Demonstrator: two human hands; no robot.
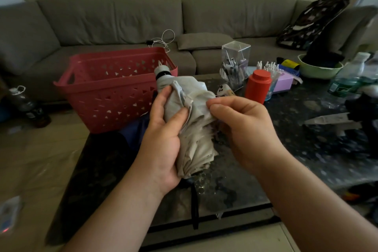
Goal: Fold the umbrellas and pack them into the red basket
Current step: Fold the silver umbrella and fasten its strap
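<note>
- The left hand [163,129] is wrapped round the middle of the beige umbrella [192,129] — fingers curled over its far side, thumb pressed flat against the gathered cloth on the near side.
- The right hand [241,127] pinches a fold of the canopy between thumb and forefinger at the umbrella's right edge; the other fingers are curled beneath, and what they touch cannot be made out.
- The umbrella stands nearly upright between the two hands, tilted a little to the left, its grey and black cap [162,72] pointing up and away, its lower end hanging below the left palm above the table.
- Both forearms reach in from the bottom of the view, left wrist turned palm inward, right hand with its back to the camera.
- The cloth is collapsed but loose — creased pleats bunched unevenly, a pale strap [181,92] lying across the top folds.
- The red basket [106,96] sits on the far left corner of the dark table [266,161], just behind the left hand, its perforated walls showing nothing inside from this angle.
- A blue umbrella [135,131] lies on the table between basket and left wrist.
- Further right stand a red bottle [258,86] and a clear pen holder [235,63]; a grey sofa [122,20] runs along the back.
</note>
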